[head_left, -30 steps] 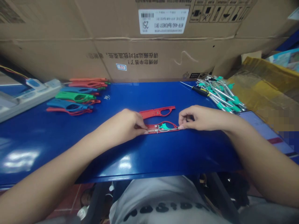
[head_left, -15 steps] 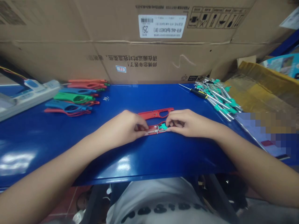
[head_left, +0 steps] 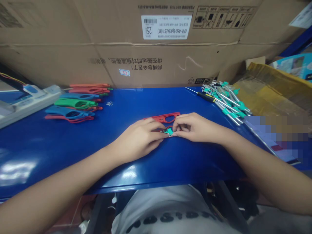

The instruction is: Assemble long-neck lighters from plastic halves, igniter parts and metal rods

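My left hand (head_left: 142, 138) lies over the left part of a red plastic handle half, its thumb and fingers closed around it beside a small green part (head_left: 168, 131). My right hand (head_left: 195, 128) pinches the right end of the same piece, fingertips against the green part. Most of this handle half is hidden under my hands. Just behind it on the table lies a second red handle half (head_left: 159, 119), with an oval finger opening at its right end; neither hand appears to grip it.
Red, blue and green handle shells (head_left: 73, 103) are piled at the left, beside a white power strip (head_left: 31, 100). A screwdriver (head_left: 206, 97) touches a heap of metal rods with green parts (head_left: 227, 100) at the right. A large cardboard box (head_left: 80, 65) stands behind the blue table (head_left: 136, 97).
My left hand has slid right along the handle half, covering the metal tube that was visible, and now its fingers reach the green part. My right hand stays nearly in place.
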`<move>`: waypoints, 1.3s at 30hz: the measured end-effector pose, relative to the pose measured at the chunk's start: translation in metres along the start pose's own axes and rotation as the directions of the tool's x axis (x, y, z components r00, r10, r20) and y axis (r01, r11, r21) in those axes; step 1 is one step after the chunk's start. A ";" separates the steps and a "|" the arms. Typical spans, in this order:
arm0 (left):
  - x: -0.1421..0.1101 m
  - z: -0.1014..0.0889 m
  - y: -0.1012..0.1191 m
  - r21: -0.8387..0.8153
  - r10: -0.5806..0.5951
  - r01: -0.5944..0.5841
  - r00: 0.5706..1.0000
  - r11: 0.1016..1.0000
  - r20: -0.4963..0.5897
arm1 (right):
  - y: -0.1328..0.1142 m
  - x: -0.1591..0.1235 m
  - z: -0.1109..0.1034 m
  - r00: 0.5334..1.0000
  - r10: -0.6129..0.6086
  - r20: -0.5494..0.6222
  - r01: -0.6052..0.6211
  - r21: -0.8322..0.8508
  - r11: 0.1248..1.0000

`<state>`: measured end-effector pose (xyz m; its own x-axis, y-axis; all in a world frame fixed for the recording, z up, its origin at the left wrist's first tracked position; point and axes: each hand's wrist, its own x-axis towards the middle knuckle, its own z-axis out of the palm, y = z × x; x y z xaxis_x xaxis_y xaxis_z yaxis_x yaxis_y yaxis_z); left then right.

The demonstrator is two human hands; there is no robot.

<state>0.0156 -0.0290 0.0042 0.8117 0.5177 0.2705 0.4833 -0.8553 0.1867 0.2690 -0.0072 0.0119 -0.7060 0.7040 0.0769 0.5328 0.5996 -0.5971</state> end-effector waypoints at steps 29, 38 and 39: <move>0.002 0.016 0.003 -0.240 -0.161 0.134 0.982 0.961 -0.095 | 0.001 -0.005 -0.006 0.997 -0.026 0.067 0.028 -0.019 0.999; 0.001 0.015 0.002 -0.209 -0.122 0.098 0.987 0.973 -0.103 | -0.002 -0.006 -0.010 0.996 -0.038 0.082 0.039 -0.011 0.999; 0.001 0.015 0.002 -0.201 -0.114 0.090 0.987 0.976 -0.111 | -0.003 -0.007 -0.011 0.996 -0.033 0.088 0.034 -0.010 0.999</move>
<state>0.0223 -0.0309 -0.0092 0.7103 0.6105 0.3503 0.4785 -0.7838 0.3958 0.2774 -0.0092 0.0216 -0.7614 0.6477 0.0259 0.5132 0.6268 -0.5863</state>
